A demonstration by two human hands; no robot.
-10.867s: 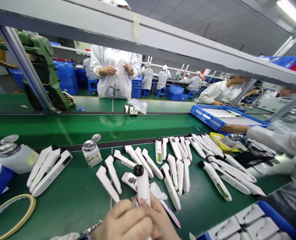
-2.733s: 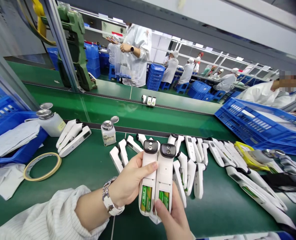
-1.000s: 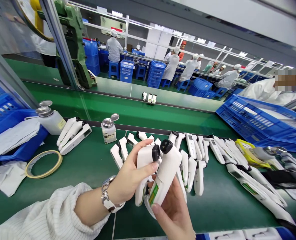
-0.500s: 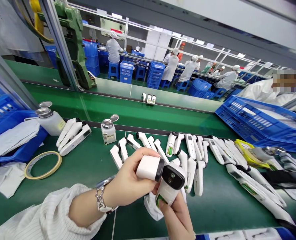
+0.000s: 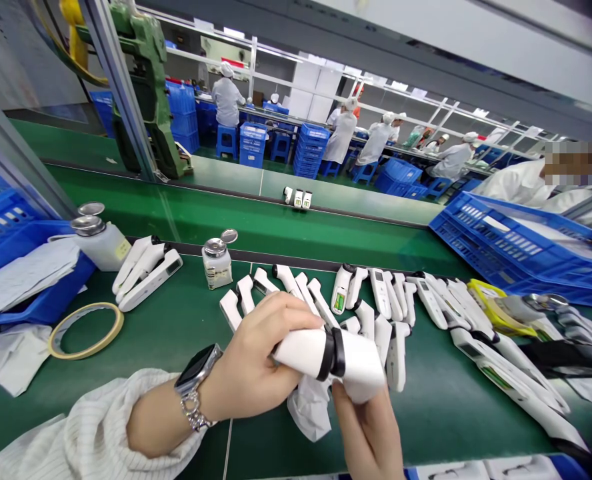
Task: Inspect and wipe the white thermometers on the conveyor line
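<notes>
My left hand (image 5: 256,357) is closed around a white infrared thermometer (image 5: 301,352), its black-rimmed head pointing right. A second white infrared thermometer (image 5: 363,363) is gripped in my right hand (image 5: 371,427), its black front turned left. The two black ends face each other and look to be touching or nearly so. Below them a crumpled white cloth or tissue (image 5: 311,410) lies on the green bench (image 5: 176,340). Several more thermometers (image 5: 399,357) lie in rows just behind my hands. My fingers hide the handles of both held thermometers.
A white pump bottle (image 5: 217,263) with its lid up stands behind my left hand. To the left are a tape roll (image 5: 87,331), another bottle (image 5: 103,243) and a blue crate (image 5: 41,233). Blue crates (image 5: 526,247) and a yellow tray (image 5: 499,307) are at right.
My right hand has turned its thermometer so the black front swings from facing me to facing left, against the other one. My left wrist has rolled, bringing the watch face into view.
</notes>
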